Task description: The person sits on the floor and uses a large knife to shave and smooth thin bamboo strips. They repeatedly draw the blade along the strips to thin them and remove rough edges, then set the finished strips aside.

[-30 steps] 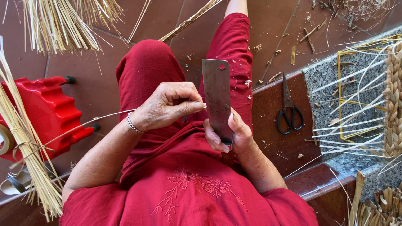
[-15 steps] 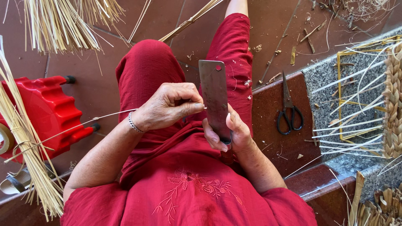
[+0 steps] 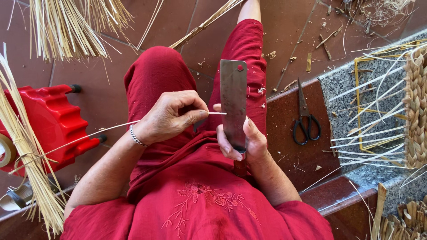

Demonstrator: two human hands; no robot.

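Cleaver blade [image 3: 233,100] stands upright over the lap, long axis running away from the body, squared tip farthest out, small red dot near that tip. Right hand [image 3: 242,142] is wrapped around the base of the blade at the handle, thumb on the flat. Left hand [image 3: 171,116] pinches a thin pale reed strip [image 3: 216,113] between thumb and forefinger; the strip lies crosswise, its end meeting the blade's left edge, the rest trailing back past the wrist toward the red plastic stool [image 3: 42,124].

No packages or printed labels to tell apart; a tape roll [image 3: 5,150] sits at the far left edge.

Black scissors [image 3: 305,120] lie on the step, points away, well apart from the hands. Straw bundles [image 3: 66,26] crowd the left and top; a woven mat [image 3: 416,106] with loose strands fills the right. Open floor [image 3: 284,26] shows beyond the knees.
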